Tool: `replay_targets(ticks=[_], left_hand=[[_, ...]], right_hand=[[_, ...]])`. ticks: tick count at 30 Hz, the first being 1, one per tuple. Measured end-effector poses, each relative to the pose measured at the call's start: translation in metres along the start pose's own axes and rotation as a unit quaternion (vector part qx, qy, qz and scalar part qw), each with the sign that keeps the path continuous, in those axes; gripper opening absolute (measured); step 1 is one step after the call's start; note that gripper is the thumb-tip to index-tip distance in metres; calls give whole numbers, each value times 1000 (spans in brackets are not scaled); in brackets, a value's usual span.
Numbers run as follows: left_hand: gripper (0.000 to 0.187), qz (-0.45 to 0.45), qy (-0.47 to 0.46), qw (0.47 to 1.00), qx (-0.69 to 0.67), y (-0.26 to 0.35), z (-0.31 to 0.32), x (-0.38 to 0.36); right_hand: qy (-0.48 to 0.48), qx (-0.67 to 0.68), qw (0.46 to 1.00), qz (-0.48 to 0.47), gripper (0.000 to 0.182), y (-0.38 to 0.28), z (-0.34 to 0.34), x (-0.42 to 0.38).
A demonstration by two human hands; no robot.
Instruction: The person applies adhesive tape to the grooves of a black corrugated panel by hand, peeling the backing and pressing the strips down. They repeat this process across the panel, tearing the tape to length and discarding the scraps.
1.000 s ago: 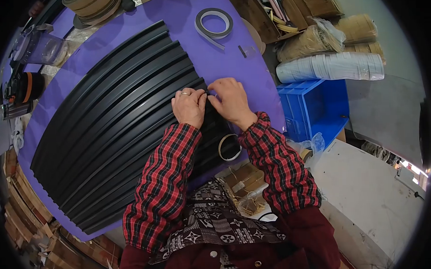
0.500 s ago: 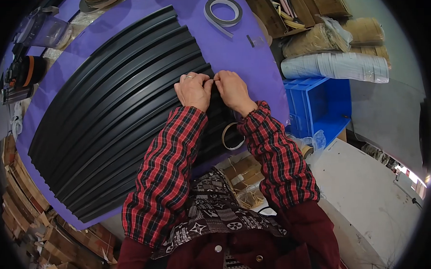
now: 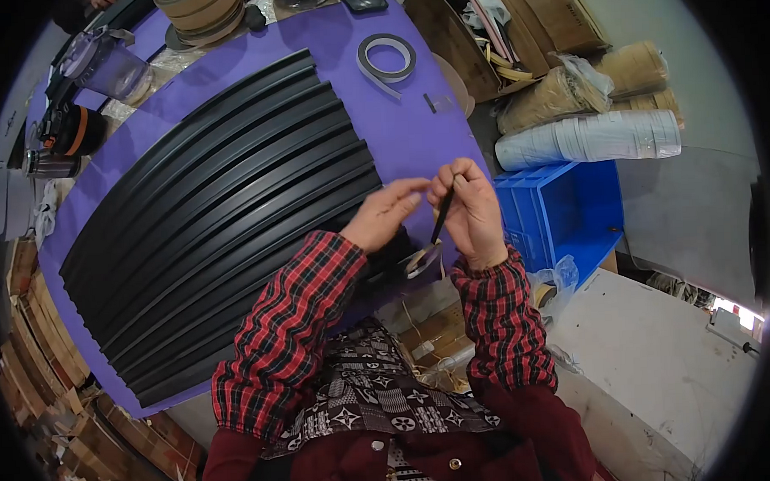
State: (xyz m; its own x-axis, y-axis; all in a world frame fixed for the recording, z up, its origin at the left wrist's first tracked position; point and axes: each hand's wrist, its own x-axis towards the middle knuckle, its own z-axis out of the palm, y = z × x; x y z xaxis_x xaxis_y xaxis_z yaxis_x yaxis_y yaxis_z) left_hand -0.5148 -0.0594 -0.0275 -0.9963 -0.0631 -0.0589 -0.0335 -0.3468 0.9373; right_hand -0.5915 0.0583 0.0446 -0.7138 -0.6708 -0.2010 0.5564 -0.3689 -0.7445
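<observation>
Long black ribbed strips point(image 3: 231, 195) lie side by side in a fan on the purple table surface point(image 3: 402, 130). My right hand point(image 3: 470, 210) is closed on a narrow black tape strip point(image 3: 443, 215), raised over the table's near right edge. The tape roll point(image 3: 423, 260) hangs below that hand, tilted. Just left of it, my left hand point(image 3: 386, 215) has its fingers stretched toward the right hand, thumb apart, with nothing visible in it. Further back lies a second tape roll point(image 3: 386, 57), its loose end trailing.
A blue crate point(image 3: 528, 210) stands on the right, beside wrapped bundles point(image 3: 589, 140) and an open cardboard box point(image 3: 454, 43). At the back left are a clear jug point(image 3: 112, 68) and brown rolls point(image 3: 195, 14). Another person's hand point(image 3: 101, 1) shows at the top left.
Both hands have come away from the strips' right ends, nearer to me. The right hand has moved right, lifting the tape with its roll. The left hand's fingers have opened. The view has shifted slightly.
</observation>
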Motion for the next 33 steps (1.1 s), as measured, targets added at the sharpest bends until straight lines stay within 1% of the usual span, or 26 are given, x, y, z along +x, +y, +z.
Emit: replay_targets(ticks=[2, 4, 5, 6, 7, 8, 9, 10, 11, 12, 13, 15, 16, 17, 18, 19, 21, 22, 24, 25, 26, 28, 29, 31, 33], left_hand=[[31, -120, -133, 981, -81, 8, 21, -7], [31, -144, -206, 962, -107, 20, 43, -17], [26, -124, -234, 959, -99, 19, 54, -22], [23, -102, -227, 965, -83, 21, 67, -28], [20, -81, -218, 970, -68, 23, 77, -32], [16, -19, -183, 983, 11, 26, 82, -35], [16, -15, -186, 982, 10, 32, 83, -36], [14, 53, -136, 986, 78, 38, 82, -36], [14, 119, -84, 979, 145, 44, 80, -37], [14, 113, -38, 979, 166, 51, 77, -38], [14, 116, -39, 978, 170, 57, 75, -38], [19, 121, 29, 972, 199, 69, 69, -39], [25, 104, 28, 989, 97, 74, 69, -38], [27, 100, 45, 992, 58, 77, 65, -37], [29, 94, 62, 993, 17, 79, 59, -33], [27, 130, 63, 989, 14, 76, 45, -30], [25, -1, 55, 998, 3, 78, 6, -32], [25, 26, 75, 993, 82, 80, -7, -36], [25, 32, 71, 991, 109, 88, -15, -44], [25, 40, 66, 988, 133, 93, -16, -45], [28, 95, 35, 981, 166, 96, -10, -44], [30, 137, -3, 980, 144, 114, 11, -39], [33, 133, -32, 976, 171, 121, 18, -38], [33, 99, -80, 980, 155, 133, 31, -39], [30, 110, -78, 975, 176, 122, 32, -39]], right_hand=[[-25, 22, 997, -72, 8, -16, 8, -20], [-80, 56, 990, -105, 12, -35, 2, -43], [-60, 68, 989, -117, 14, -42, 3, -56], [-59, 64, 989, -120, 14, -46, 2, -67], [-44, 90, 987, -126, 14, -49, 2, -76], [-31, 115, 984, -133, 15, -53, 1, -82], [-48, 134, 981, -131, 15, -56, 0, -84], [-50, 131, 981, -135, 15, -59, 2, -85], [-64, 152, 976, -146, 14, -60, 5, -84], [-79, 173, 969, -156, 14, -61, 9, -81], [-83, 174, 968, -159, 14, -61, 13, -78], [-109, 183, 961, -179, 13, -61, 22, -68], [-117, 201, 956, -181, 12, -65, 26, -63], [-123, 221, 950, -181, 12, -69, 31, -59], [-130, 211, 948, -202, 9, -76, 35, -53], [-146, 206, 944, -214, 8, -83, 35, -48], [-158, 207, 937, -231, 8, -95, 43, -41], [-157, 211, 937, -230, 8, -97, 47, -39], [-187, 179, 945, -202, 8, -99, 54, -35], [-174, 158, 954, -187, 7, -96, 60, -33], [-176, 146, 959, -170, 7, -90, 64, -31], [-176, 128, 966, -139, 7, -80, 74, -27], [-183, 127, 965, -135, 7, -76, 79, -26], [-164, 82, 974, -135, 7, -71, 87, -26], [-172, 72, 974, -126, 6, -67, 93, -27]])
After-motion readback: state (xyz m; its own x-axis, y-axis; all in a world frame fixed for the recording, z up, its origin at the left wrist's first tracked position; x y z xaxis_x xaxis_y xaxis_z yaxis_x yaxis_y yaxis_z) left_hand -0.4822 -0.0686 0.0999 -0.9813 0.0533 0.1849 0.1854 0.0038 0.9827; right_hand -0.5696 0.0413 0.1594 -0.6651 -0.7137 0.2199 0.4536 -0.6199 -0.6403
